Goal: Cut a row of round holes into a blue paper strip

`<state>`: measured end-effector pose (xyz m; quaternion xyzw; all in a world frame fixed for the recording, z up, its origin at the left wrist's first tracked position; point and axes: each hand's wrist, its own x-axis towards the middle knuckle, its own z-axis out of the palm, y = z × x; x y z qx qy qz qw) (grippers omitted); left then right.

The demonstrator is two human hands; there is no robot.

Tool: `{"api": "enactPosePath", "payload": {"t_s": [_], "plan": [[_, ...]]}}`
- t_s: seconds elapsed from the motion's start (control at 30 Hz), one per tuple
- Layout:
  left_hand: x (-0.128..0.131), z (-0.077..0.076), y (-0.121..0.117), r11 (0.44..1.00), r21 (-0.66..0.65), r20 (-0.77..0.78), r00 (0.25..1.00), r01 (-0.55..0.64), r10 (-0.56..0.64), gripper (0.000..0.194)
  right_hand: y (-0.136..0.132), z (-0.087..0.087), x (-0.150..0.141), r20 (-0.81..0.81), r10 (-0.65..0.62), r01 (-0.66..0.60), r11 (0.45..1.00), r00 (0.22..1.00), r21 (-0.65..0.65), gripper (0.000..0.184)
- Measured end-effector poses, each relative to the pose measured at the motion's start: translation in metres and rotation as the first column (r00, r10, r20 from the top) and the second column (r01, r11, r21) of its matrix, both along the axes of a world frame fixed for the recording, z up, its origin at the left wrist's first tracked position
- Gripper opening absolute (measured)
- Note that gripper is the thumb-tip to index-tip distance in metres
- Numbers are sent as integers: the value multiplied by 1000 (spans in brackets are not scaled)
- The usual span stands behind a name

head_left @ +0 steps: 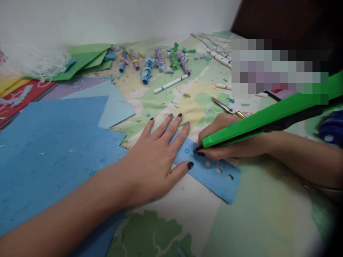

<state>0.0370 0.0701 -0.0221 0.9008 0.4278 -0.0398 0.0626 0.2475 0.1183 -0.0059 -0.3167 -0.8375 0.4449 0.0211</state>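
Observation:
My left hand (pixel 157 157) lies flat with its fingers spread, pressing on a blue paper strip (pixel 227 191) and the tablecloth beside it. Several round holes run along the strip, and a small blue ring shape sits near the thumb. My right hand (pixel 227 142) is closed around a long green-and-black tool (pixel 249 119), whose exact kind I cannot make out. Its dark tip meets the strip close to the ring. A big blue sheet (pixel 61 150) is under and beside my left forearm.
Curled-paper rolls (pixel 146 71) in several colours stand or lie at the back, near a white stick (pixel 171 84). Scissors (pixel 227 107) lie beyond my right hand. Green sheets (pixel 88 59) and white string (pixel 34 64) are at back left. Paper scraps dot the patterned tablecloth (pixel 198 228).

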Motion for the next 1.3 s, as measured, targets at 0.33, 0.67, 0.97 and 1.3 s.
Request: {"api": "enactPosePath", "payload": {"t_s": [0.33, 0.67, 0.97, 1.3], "plan": [[0, 1, 0, 1000, 3, 33, 999, 3, -3, 71, 3, -5, 4, -43, 10, -10, 1000, 999, -13, 25], [-4, 1, 0, 994, 110, 115, 993, 13, -26, 71, -4, 3, -2, -33, -25, 25, 999, 999, 25, 22], [0, 21, 13, 985, 155, -3, 997, 75, -76, 38, -5, 7, -3, -56, 14, -4, 984, 998, 180, 26], [-3, 8, 12, 978, 166, 94, 985, 128, -145, 28, -6, 10, -3, -23, -43, 41, 996, 999, -80, 24]]}}
